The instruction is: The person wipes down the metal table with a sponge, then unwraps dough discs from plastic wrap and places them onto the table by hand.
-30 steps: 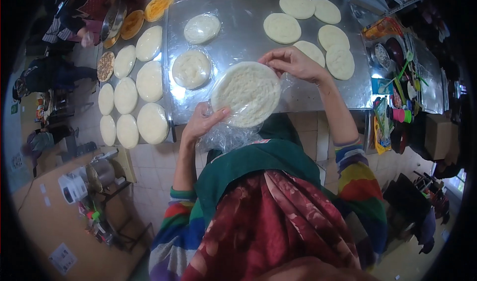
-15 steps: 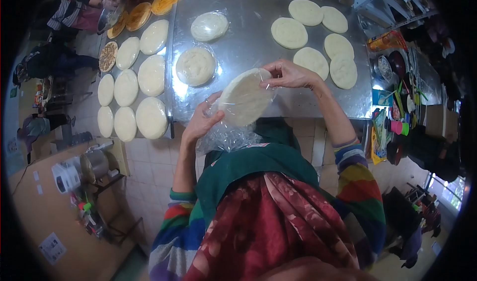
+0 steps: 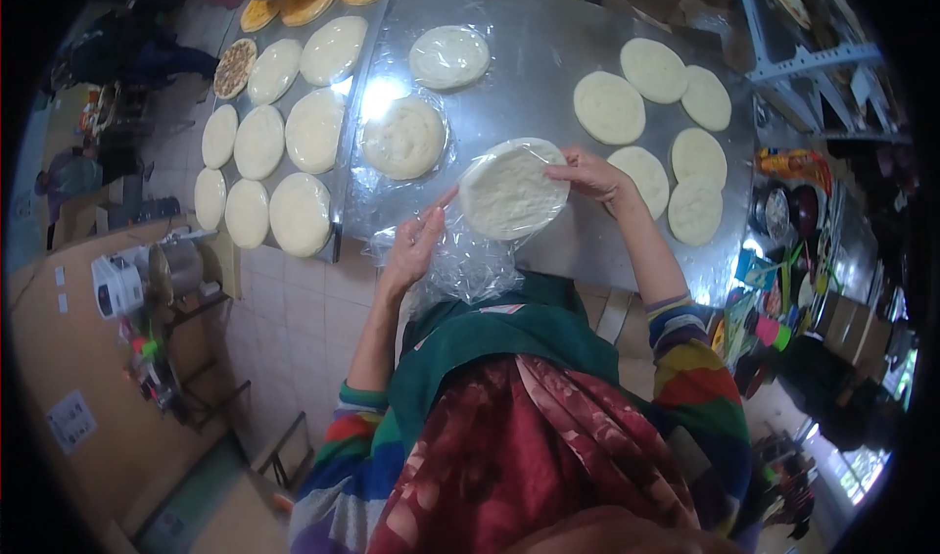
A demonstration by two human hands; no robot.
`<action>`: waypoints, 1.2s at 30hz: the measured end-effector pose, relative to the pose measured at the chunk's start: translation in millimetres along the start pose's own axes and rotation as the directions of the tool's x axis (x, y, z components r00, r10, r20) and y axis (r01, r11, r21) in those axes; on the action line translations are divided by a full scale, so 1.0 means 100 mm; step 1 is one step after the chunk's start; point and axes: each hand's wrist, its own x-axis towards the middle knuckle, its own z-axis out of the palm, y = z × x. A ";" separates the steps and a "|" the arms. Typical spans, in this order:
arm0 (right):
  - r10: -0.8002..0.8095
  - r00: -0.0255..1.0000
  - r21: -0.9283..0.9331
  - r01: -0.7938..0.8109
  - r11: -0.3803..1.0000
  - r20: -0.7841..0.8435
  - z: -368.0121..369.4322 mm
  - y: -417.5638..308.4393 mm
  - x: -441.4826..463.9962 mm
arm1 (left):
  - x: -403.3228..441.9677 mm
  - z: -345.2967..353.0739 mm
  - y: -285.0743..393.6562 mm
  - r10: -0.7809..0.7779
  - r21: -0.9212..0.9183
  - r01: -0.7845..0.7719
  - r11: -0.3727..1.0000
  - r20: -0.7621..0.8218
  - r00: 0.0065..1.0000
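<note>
Flatbread round sits between the two hands, raised over the near edge of the metal table. The right hand pinches its right rim, thumb across the face. Just beyond its left rim, the left hand grips clear plastic film, which hangs crumpled below the round.

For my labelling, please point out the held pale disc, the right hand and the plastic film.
Held pale disc (image 3: 511,192): head view, face centre.
Right hand (image 3: 593,176): head view, middle.
Plastic film (image 3: 478,272): head view, crumpled part.
</note>
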 end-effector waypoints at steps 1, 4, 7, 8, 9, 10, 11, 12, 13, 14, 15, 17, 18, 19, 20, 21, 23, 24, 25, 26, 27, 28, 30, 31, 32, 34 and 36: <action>-0.019 1.000 0.067 0.020 0.998 -0.018 -0.11 0.03 0.05 | 0.02 0.02 -0.04 -0.037 0.005 0.037 0.999 -0.018 0.999; 0.021 1.000 0.165 -0.017 0.986 -0.019 -0.40 -0.02 0.18 | 0.08 0.11 -0.15 -0.101 0.000 0.101 0.995 -0.063 0.993; 0.017 1.000 0.154 -0.020 0.988 0.019 -0.69 -0.13 0.36 | 0.15 0.23 -0.30 -0.040 0.009 0.041 0.999 -0.126 0.991; 0.001 1.000 0.184 -0.001 0.983 0.003 -0.79 -0.19 0.43 | 0.16 0.25 -0.30 -0.039 0.000 0.040 0.999 -0.141 0.989; -0.015 1.000 0.212 0.018 0.977 -0.015 -0.90 -0.25 0.50 | 0.16 0.25 -0.28 -0.088 -0.037 0.083 0.996 -0.142 0.986; -0.031 0.999 0.239 0.038 0.970 -0.035 -1.00 -0.34 0.57 | 0.16 0.25 -0.27 -0.135 -0.074 0.125 0.989 -0.140 0.981; -0.094 0.986 0.234 0.125 0.964 -0.138 -1.14 -0.43 0.65 | 0.15 0.24 -0.30 -0.138 -0.062 0.128 0.990 -0.177 0.975; -0.157 0.958 0.219 0.211 0.953 -0.239 -1.27 -0.52 0.74 | 0.12 0.22 -0.35 -0.140 -0.049 0.132 0.990 -0.214 0.967; -0.228 0.916 0.073 0.265 0.961 -0.329 -1.32 -0.69 0.78 | 0.10 0.19 -0.40 -0.141 -0.035 0.137 0.990 -0.249 0.958; -0.309 0.862 -0.079 0.303 0.950 -0.403 -1.34 -0.85 0.83 | 0.07 0.17 -0.47 -0.154 -0.058 0.143 0.988 -0.286 0.946; -0.430 0.803 -0.303 0.325 0.896 -0.413 -1.32 -0.93 0.94 | 0.05 0.15 -0.54 -0.168 -0.082 0.149 0.985 -0.322 0.932; -0.660 0.668 -0.693 0.293 0.659 -0.344 -1.22 -0.97 1.16 | -0.03 0.11 -0.60 -0.209 -0.102 0.184 0.978 -0.353 0.912; -0.745 0.631 -0.856 0.245 0.456 -0.217 -1.15 -0.91 1.29 | -0.06 0.10 -0.61 -0.233 -0.099 0.212 0.972 -0.351 0.907; -0.797 0.601 -0.959 0.182 0.217 -0.066 -1.07 -0.80 1.44 | -0.08 0.10 -0.62 -0.255 -0.096 0.236 0.967 -0.348 0.902; -0.809 0.580 -0.993 0.110 -0.039 0.096 -0.96 -0.68 1.57 | -0.09 0.11 -0.61 -0.259 -0.085 0.245 0.966 -0.366 0.894; -0.760 0.639 -0.986 0.165 -0.015 0.118 -0.79 -0.58 1.68 | -0.10 0.12 -0.58 -0.262 -0.072 0.254 0.965 -0.386 0.885; -0.723 0.670 -0.981 0.187 -0.056 0.168 -0.41 -0.41 1.89 | -0.12 0.14 -0.50 -0.304 -0.100 0.289 0.952 -0.413 0.859; -0.737 0.648 -0.980 0.152 -0.125 0.194 -0.23 -0.34 1.99 | -0.14 0.14 -0.43 -0.342 -0.139 0.312 0.940 -0.418 0.842; -0.749 0.624 -0.974 0.114 -0.193 0.222 -0.15 -0.28 2.03 | -0.16 0.13 -0.40 -0.377 -0.177 0.333 0.926 -0.421 0.825; -0.739 0.636 -0.973 0.097 -0.210 0.223 -0.17 -0.20 2.09 | -0.20 0.11 -0.45 -0.358 -0.175 0.312 0.934 -0.423 0.833; -0.730 0.646 -0.970 0.079 -0.228 0.224 -0.20 -0.16 2.19 | -0.25 0.07 -0.55 -0.336 -0.171 0.290 0.942 -0.424 0.841; -0.721 0.655 -0.967 0.060 -0.246 0.224 -0.18 -0.19 2.22 | -0.28 0.03 -0.56 -0.313 -0.167 0.267 0.949 -0.424 0.850; -0.709 0.700 -0.992 0.125 0.005 0.085 -0.18 -0.28 2.23 | -0.33 -0.01 -0.56 -0.249 -0.182 0.183 0.966 -0.475 0.844; -0.686 0.727 -0.980 0.150 0.132 0.019 -0.16 -0.36 2.19 | -0.35 -0.01 -0.55 -0.221 -0.192 0.142 0.971 -0.499 0.838; -0.676 0.732 -0.932 0.181 0.314 -0.086 -0.09 -0.49 2.08 | -0.35 -0.01 -0.56 -0.158 -0.224 0.044 0.974 -0.521 0.839; -0.602 0.747 -0.736 0.234 0.635 -0.281 -0.01 -0.72 1.84 | -0.29 -0.03 -0.53 -0.033 -0.279 -0.154 0.948 -0.566 0.824; -0.573 0.764 -0.455 0.415 0.788 -0.296 -0.08 -0.80 1.66 | -0.27 -0.02 -0.42 0.037 -0.262 -0.218 0.940 -0.556 0.830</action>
